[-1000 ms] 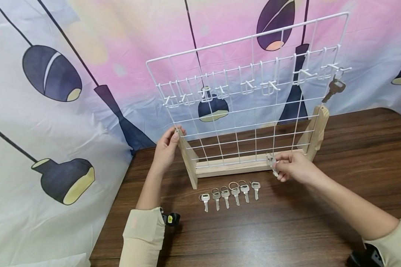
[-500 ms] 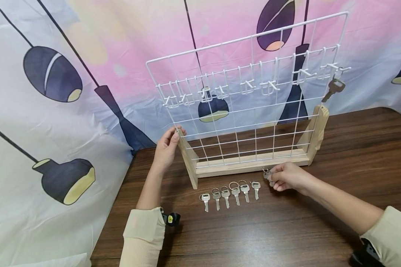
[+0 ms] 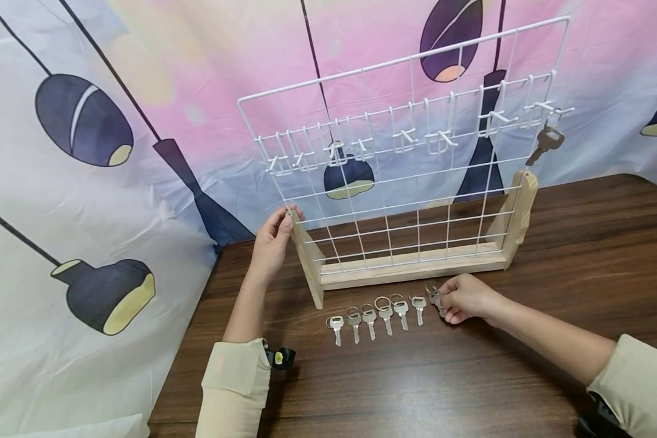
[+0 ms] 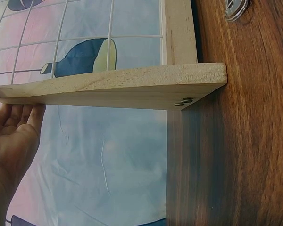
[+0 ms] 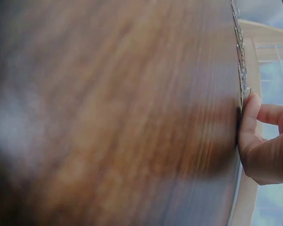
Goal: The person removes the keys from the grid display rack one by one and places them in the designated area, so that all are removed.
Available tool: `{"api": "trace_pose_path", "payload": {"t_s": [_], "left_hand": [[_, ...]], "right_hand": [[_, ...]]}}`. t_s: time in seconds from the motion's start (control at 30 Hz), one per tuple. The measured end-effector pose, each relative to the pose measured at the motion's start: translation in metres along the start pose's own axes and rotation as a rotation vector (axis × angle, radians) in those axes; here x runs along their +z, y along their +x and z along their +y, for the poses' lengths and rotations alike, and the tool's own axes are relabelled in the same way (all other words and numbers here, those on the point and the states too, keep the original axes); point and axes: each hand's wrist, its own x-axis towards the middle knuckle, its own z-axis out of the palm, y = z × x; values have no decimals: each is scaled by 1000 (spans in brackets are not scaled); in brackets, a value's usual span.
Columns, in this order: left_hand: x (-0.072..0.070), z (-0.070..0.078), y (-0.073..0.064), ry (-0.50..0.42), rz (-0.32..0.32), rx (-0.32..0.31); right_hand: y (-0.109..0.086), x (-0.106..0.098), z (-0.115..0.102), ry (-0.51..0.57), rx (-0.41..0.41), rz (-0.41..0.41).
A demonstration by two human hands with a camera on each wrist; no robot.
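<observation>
The white wire grid rack (image 3: 416,176) stands on a wooden base with a row of hooks across it. My left hand (image 3: 271,243) grips the top of its left wooden upright (image 4: 132,84), thumb on one side and fingers on the other. In the head view, my right hand (image 3: 468,298) pinches a key (image 3: 434,295) with a ring, low at the table in front of the base. The fingers partly cover that key. To its left lies a row of several silver keys (image 3: 385,311) with rings. Another key (image 3: 547,141) hangs from the rightmost hook.
A dark wood-grain table (image 3: 394,389) carries everything. The rack's wooden base bar (image 3: 410,275) runs just behind the row of keys. A printed cloth (image 3: 197,79) hangs close behind the table and along its left side.
My right hand has come down from the rack's base toward me with the key, closer to the right end of the row. The left hand has stayed on the upright.
</observation>
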Motion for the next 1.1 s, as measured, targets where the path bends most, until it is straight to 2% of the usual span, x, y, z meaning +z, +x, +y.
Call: {"api": "trace_pose_path", "payload": {"t_s": [0.2,0.53,0.87,1.1], "left_hand": [[0,0,-1,-5,2,-9],[-1,0,0,5,2,-8],[0,0,-1,8,1,-9],[-1,-1,0,13,4,-12]], "right_hand": [[1,5,1,-53,10,53],[0,8,2,-79,21,97],[-1,11,2,-148,14,144],[-1,12,1,-145,23,170]]}}
